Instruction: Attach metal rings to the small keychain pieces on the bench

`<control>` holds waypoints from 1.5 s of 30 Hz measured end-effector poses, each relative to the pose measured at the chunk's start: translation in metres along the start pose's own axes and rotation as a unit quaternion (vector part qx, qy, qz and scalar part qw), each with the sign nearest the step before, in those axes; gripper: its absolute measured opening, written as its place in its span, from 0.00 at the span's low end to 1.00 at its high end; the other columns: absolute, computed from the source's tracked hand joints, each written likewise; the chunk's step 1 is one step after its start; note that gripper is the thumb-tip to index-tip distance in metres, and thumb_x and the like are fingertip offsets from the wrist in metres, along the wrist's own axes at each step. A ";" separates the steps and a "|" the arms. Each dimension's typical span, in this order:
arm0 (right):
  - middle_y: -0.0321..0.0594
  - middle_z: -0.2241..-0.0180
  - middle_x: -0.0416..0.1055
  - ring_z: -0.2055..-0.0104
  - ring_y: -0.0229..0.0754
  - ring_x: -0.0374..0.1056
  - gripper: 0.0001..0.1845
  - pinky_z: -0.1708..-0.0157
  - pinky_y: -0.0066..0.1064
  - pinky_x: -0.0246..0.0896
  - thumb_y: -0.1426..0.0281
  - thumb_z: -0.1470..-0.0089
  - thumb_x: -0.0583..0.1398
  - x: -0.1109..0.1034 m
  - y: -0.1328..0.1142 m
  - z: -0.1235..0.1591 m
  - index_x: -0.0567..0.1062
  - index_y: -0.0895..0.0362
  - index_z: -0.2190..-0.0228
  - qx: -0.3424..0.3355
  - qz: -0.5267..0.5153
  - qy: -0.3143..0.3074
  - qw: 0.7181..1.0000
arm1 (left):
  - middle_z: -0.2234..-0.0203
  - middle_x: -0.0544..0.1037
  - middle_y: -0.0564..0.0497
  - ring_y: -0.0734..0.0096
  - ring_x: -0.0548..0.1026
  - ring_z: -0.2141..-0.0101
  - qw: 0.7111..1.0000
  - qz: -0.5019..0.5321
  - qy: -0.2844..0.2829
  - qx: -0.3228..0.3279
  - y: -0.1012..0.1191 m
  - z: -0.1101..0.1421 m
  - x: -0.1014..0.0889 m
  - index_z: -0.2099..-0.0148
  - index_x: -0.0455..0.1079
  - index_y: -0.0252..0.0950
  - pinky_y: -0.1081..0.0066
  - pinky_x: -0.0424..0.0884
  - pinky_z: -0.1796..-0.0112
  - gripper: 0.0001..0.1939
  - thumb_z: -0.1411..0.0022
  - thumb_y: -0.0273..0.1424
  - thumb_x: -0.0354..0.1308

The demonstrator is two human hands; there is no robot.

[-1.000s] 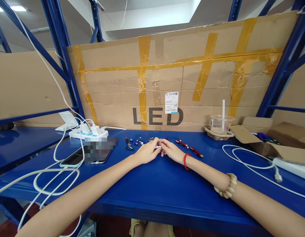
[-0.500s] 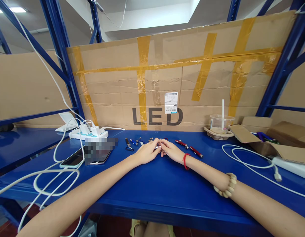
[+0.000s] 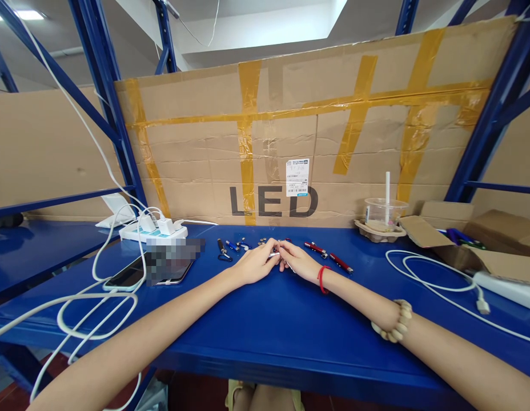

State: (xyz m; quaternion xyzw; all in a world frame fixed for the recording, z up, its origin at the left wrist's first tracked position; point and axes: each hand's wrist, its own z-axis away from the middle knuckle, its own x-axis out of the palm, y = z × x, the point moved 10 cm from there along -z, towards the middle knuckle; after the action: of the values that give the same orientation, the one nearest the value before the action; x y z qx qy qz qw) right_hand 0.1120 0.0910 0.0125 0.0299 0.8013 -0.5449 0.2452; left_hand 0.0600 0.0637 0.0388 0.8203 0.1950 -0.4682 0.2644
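My left hand (image 3: 257, 264) and my right hand (image 3: 300, 261) meet at the middle of the blue tabletop. Their curled fingers close on a small silvery rod-like piece (image 3: 274, 254), mostly hidden by the fingertips. Just right of my right hand lie two slim red metal tubes with silver ends, the nearer red tube (image 3: 341, 263) and the farther red tube (image 3: 315, 249). Beyond my left hand are a small blue tube (image 3: 233, 246), a black tube with a cord loop (image 3: 222, 249) and several tiny metal parts (image 3: 262, 242).
A power strip (image 3: 132, 233) with plugs and a phone (image 3: 127, 276) beside white cables stand at the left. To the right are a plastic cup with straw (image 3: 382, 212), a looped white cable (image 3: 428, 285) and an open cardboard box (image 3: 505, 260). Taped cardboard (image 3: 196, 154) walls the back.
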 end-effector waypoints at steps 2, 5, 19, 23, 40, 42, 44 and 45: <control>0.37 0.75 0.64 0.78 0.30 0.62 0.13 0.76 0.22 0.54 0.71 0.43 0.44 0.000 -0.001 0.001 0.62 0.62 0.59 -0.004 0.001 -0.001 1.000 | 0.61 0.68 0.51 0.68 0.69 0.61 1.000 0.001 0.001 -0.001 0.000 0.000 0.000 0.57 0.52 0.39 0.70 0.65 0.64 0.08 0.37 0.35 0.38; 0.37 0.75 0.64 0.78 0.30 0.62 0.13 0.76 0.23 0.55 0.70 0.43 0.44 0.000 -0.001 0.001 0.62 0.62 0.59 -0.009 0.000 -0.001 1.000 | 0.61 0.68 0.50 0.68 0.69 0.61 1.000 0.000 0.002 -0.002 0.000 0.000 0.000 0.57 0.52 0.39 0.70 0.65 0.64 0.08 0.37 0.35 0.38; 0.36 0.77 0.65 0.79 0.31 0.63 0.13 0.78 0.23 0.54 0.70 0.44 0.46 -0.004 -0.003 0.001 0.63 0.62 0.60 -0.025 0.002 0.008 1.000 | 0.60 0.68 0.50 0.67 0.68 0.60 1.000 -0.001 0.005 -0.001 0.002 0.000 -0.003 0.56 0.52 0.39 0.70 0.65 0.65 0.10 0.37 0.36 0.38; 0.37 0.75 0.65 0.80 0.30 0.63 0.13 0.79 0.23 0.54 0.69 0.45 0.47 -0.004 0.000 0.000 0.63 0.62 0.60 -0.022 -0.018 0.011 1.000 | 0.60 0.68 0.50 0.68 0.68 0.60 1.000 0.006 0.006 0.012 0.003 0.000 -0.003 0.55 0.52 0.39 0.70 0.65 0.64 0.10 0.36 0.35 0.37; 0.33 0.81 0.63 0.82 0.31 0.61 0.16 0.81 0.23 0.53 0.63 0.47 0.51 -0.007 0.002 -0.001 0.63 0.60 0.59 -0.036 -0.011 0.016 0.999 | 0.58 0.67 0.48 0.67 0.67 0.57 1.000 -0.005 -0.008 0.010 0.001 -0.001 0.001 0.56 0.52 0.39 0.69 0.65 0.62 0.09 0.37 0.34 0.38; 0.32 0.82 0.63 0.82 0.31 0.61 0.16 0.80 0.23 0.54 0.63 0.47 0.51 -0.007 0.001 -0.001 0.63 0.60 0.59 -0.039 -0.005 0.015 0.999 | 0.57 0.67 0.49 0.67 0.67 0.56 1.000 -0.002 -0.013 0.012 0.001 -0.001 0.002 0.55 0.52 0.39 0.69 0.65 0.61 0.09 0.37 0.34 0.38; 0.32 0.83 0.62 0.82 0.31 0.61 0.16 0.80 0.23 0.54 0.62 0.47 0.50 -0.007 0.001 -0.001 0.63 0.60 0.60 -0.040 0.007 0.016 0.999 | 0.55 0.66 0.50 0.68 0.66 0.55 1.000 0.004 -0.015 0.020 0.002 -0.001 0.002 0.53 0.51 0.40 0.69 0.65 0.60 0.10 0.37 0.34 0.38; 0.32 0.83 0.62 0.82 0.32 0.61 0.16 0.80 0.24 0.54 0.62 0.47 0.50 -0.008 0.001 0.000 0.63 0.60 0.60 -0.040 0.014 0.017 0.999 | 0.55 0.66 0.50 0.68 0.66 0.55 1.000 0.006 -0.015 0.025 0.003 -0.001 0.002 0.53 0.51 0.40 0.68 0.64 0.59 0.10 0.36 0.34 0.38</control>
State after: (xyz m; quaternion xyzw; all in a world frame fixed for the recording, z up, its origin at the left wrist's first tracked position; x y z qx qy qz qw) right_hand 0.1189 0.0937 0.0146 0.0406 0.8258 -0.5085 0.2404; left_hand 0.0629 0.0619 0.0381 0.8207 0.1749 -0.4834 0.2495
